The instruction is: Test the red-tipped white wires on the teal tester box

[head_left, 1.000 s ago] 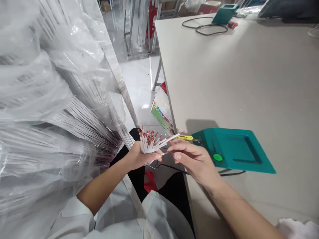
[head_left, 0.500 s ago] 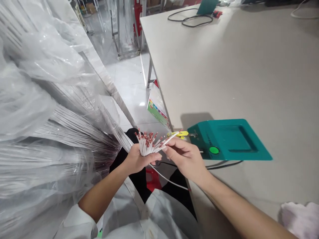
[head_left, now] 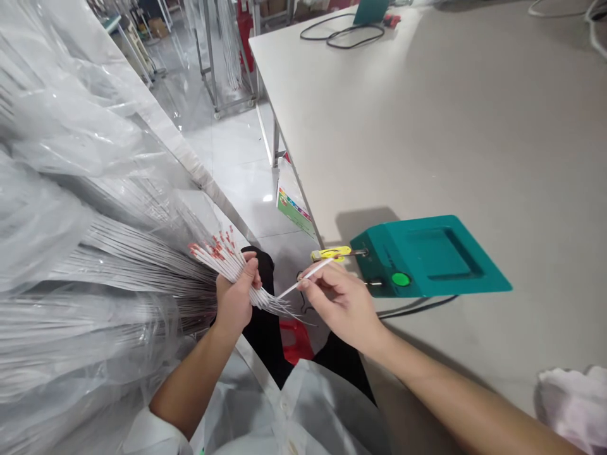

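My left hand [head_left: 239,294] is closed round a bundle of thin white wires [head_left: 215,256] whose tips are reddish-brown. The tips fan out to the upper left, and the thin tails stick out below on the right. Between the thumb and fingers of my right hand [head_left: 339,297] is a single white wire [head_left: 308,277], slanting up to the right with its lower end by the bundle's tails. Just beyond the right fingers is a yellow clip-like piece [head_left: 334,253], joined by a metal rod to a teal device [head_left: 422,256] with a round green button [head_left: 401,279].
Large masses of white wires [head_left: 137,253] under clear plastic sheeting [head_left: 42,208] fill the left side. The pale table [head_left: 450,126] extends to the right, with a black cable [head_left: 355,41] at its far end. A red stool [head_left: 296,341] is below, and a wheeled metal rack [head_left: 215,95] stands behind.
My left hand has moved left and turned, tilting the bundle to the upper left. The single wire in my right hand now stands apart from the bundle's tips. The view has shifted slightly.
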The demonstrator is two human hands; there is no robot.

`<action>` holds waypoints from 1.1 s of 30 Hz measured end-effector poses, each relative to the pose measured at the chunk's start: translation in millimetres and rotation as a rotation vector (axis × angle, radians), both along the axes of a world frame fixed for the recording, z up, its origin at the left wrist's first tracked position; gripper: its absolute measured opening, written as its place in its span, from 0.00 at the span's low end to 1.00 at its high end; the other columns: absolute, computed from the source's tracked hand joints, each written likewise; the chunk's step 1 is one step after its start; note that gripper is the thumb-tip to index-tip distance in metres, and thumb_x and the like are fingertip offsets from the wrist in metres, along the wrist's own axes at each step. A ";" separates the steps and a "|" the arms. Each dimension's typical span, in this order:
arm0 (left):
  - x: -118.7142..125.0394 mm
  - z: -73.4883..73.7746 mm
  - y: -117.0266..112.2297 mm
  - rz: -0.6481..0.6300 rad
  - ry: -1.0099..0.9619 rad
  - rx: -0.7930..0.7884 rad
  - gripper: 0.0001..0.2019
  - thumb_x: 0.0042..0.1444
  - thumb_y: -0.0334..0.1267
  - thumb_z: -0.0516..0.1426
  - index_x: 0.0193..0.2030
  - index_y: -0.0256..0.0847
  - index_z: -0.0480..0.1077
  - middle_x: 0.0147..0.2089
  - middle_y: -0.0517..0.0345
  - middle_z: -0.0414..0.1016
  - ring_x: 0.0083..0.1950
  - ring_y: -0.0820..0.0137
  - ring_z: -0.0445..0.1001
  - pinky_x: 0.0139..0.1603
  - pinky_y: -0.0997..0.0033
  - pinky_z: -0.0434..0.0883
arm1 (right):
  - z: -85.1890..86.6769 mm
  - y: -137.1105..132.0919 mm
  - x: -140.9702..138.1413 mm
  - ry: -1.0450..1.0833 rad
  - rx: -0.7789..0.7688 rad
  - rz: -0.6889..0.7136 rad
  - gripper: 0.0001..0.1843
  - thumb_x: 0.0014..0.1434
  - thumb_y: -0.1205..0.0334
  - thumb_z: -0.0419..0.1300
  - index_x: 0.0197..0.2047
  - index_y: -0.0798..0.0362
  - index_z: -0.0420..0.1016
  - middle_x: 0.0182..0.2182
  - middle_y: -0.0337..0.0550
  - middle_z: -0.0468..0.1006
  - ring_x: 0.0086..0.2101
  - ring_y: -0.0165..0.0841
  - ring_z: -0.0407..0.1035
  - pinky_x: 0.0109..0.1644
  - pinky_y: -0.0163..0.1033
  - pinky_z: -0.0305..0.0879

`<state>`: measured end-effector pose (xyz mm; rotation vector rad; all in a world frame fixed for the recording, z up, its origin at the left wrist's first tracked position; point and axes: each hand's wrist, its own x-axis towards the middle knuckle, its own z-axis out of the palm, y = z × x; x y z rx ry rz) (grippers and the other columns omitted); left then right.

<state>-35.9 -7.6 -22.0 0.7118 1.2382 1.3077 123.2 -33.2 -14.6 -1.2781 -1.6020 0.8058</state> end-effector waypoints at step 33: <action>4.7 -0.9 -13.4 -0.445 0.185 0.016 0.10 0.46 0.42 0.60 0.28 0.35 0.72 0.20 0.62 0.68 0.20 0.79 0.59 0.22 0.77 0.57 | -4.8 4.1 -6.0 0.319 -0.083 0.043 0.07 0.56 0.63 0.57 0.29 0.53 0.73 0.24 0.40 0.71 0.25 0.28 0.66 0.29 0.36 0.64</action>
